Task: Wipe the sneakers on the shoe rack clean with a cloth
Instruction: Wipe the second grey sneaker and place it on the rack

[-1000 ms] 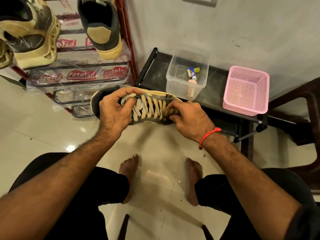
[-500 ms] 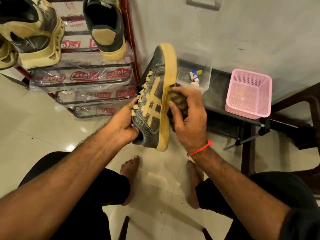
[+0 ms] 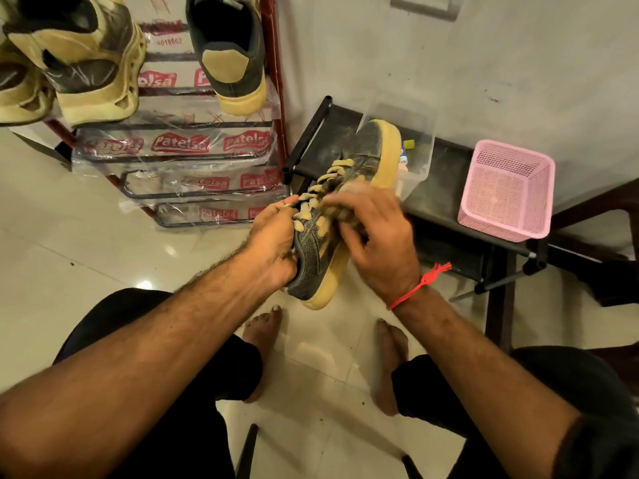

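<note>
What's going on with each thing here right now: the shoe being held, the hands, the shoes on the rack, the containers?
Sneaker: held in the air, tilted, toe pointing away.
Left hand: grips the sneaker's heel end.
Right hand: blurred, presses a cloth against the sneaker's side.
Shoes on the rack: resting on the top shelf, heels outward.
Clear box: open, small items inside.
Pink basket: upright on the black stand, looks empty.

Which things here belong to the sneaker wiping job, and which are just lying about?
Job: sneaker in hand; cloth under right hand; left hand; shoe rack; sneakers on rack.
Lying about: pink basket; clear plastic tub; black bench.
</note>
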